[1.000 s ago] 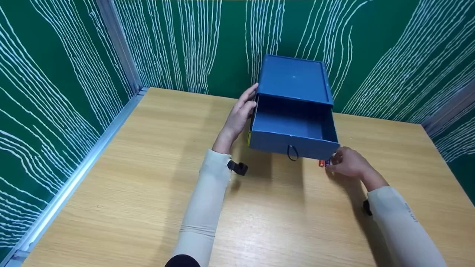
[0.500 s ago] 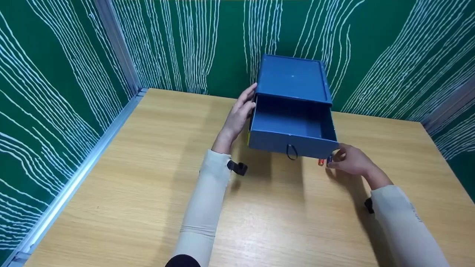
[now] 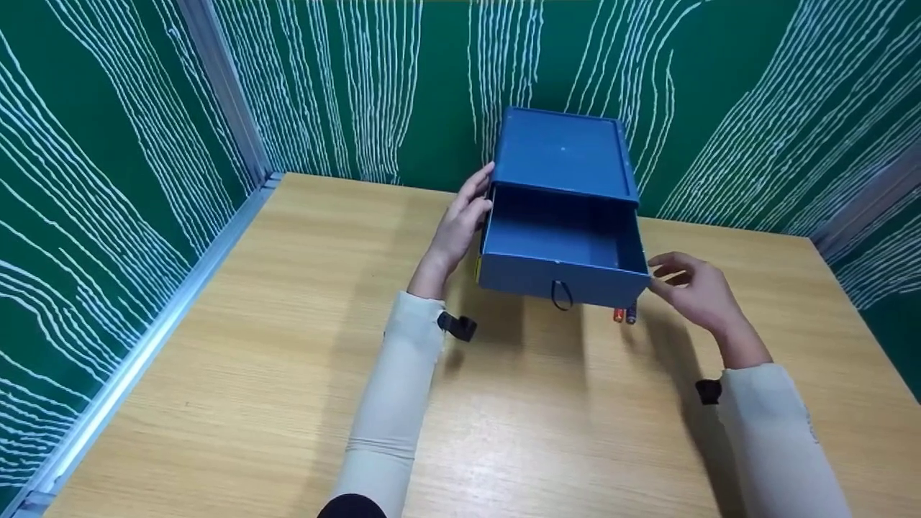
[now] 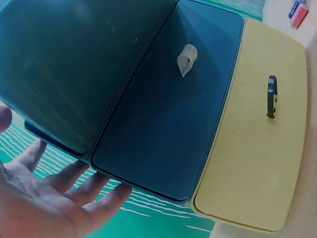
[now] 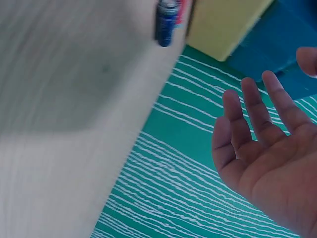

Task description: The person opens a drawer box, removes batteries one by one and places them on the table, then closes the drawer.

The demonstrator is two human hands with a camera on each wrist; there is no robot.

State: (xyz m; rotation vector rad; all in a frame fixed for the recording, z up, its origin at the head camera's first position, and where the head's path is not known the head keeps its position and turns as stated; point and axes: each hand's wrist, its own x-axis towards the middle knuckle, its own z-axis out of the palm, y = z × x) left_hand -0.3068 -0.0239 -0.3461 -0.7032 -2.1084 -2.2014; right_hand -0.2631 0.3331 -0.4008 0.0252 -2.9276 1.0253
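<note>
A blue drawer unit (image 3: 565, 147) stands near the back wall, its top drawer (image 3: 568, 280) pulled out and nothing visible inside. My left hand (image 3: 457, 226) rests with extended fingers against the unit's left side; in the left wrist view its fingertips touch the edges. My right hand (image 3: 698, 288) holds nothing and is beside the drawer's front right corner, fingers spread and slightly bent. A red battery (image 3: 618, 315) and a blue battery (image 3: 631, 314) lie side by side on the table, partly hidden under the drawer front.
Below the pulled-out drawer are a dark blue drawer front (image 4: 163, 109) with a pale loop and a yellow one (image 4: 242, 148) with a black loop. The wooden table (image 3: 237, 345) meets green walls (image 3: 446, 93) with white wavy lines.
My right hand has left the blue battery and risen to the right, beside the drawer's corner. Both batteries stay on the table. My left hand keeps its place on the unit.
</note>
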